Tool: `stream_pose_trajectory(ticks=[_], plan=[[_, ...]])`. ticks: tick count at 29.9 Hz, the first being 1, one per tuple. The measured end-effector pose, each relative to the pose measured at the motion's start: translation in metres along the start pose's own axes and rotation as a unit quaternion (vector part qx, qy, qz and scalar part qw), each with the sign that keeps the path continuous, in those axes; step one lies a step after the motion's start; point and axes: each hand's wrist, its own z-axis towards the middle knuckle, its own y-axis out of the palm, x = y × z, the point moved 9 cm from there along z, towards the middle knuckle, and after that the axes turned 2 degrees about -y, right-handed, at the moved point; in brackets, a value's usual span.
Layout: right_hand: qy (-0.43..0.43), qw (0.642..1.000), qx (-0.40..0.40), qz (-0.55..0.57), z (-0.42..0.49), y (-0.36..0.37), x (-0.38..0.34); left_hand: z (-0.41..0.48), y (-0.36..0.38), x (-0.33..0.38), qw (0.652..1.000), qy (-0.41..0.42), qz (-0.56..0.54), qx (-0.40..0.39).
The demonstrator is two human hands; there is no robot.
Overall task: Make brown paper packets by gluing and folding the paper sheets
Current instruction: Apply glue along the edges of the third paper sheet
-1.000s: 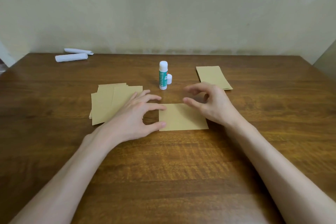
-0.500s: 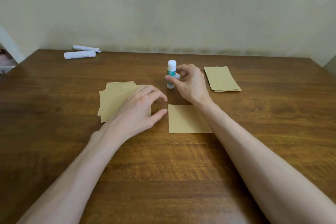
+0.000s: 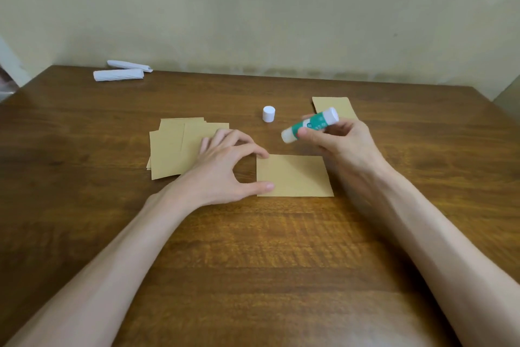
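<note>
A folded brown paper sheet (image 3: 295,176) lies flat at the table's middle. My left hand (image 3: 225,166) touches its left edge with thumb and forefinger spread, pressing it down. My right hand (image 3: 340,141) holds a green and white glue stick (image 3: 309,125) tilted in the air just above the sheet's far right corner. The stick's white cap (image 3: 268,114) stands alone on the table behind. A loose stack of brown sheets (image 3: 177,149) sits to the left, partly under my left hand. Another brown stack (image 3: 334,106) lies at the far right, partly hidden by the glue stick.
Two white rolled paper pieces (image 3: 119,72) lie at the far left corner of the wooden table (image 3: 253,262). A pale wall stands right behind the table's far edge.
My right hand reached to the glue stick, gripped it and lifted it off the table toward the sheet, leaving the cap behind. My left hand came back to the sheet's left edge.
</note>
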Motion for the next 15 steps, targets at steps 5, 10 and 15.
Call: stream_pose_trajectory(ticks=[5,10,15], plan=[[-0.086,0.988,-0.080,-0.097,-0.012,0.021,-0.011,0.000,0.003,0.000,1.000,-0.006,0.004,0.007],[-0.179,0.954,-0.138,-0.196,-0.019,0.051,-0.017,0.002,0.004,-0.003,1.000,-0.015,0.004,0.002],[-0.199,0.945,-0.134,-0.221,-0.018,0.062,-0.012,0.003,0.005,-0.006,1.000,-0.025,0.016,0.000]])
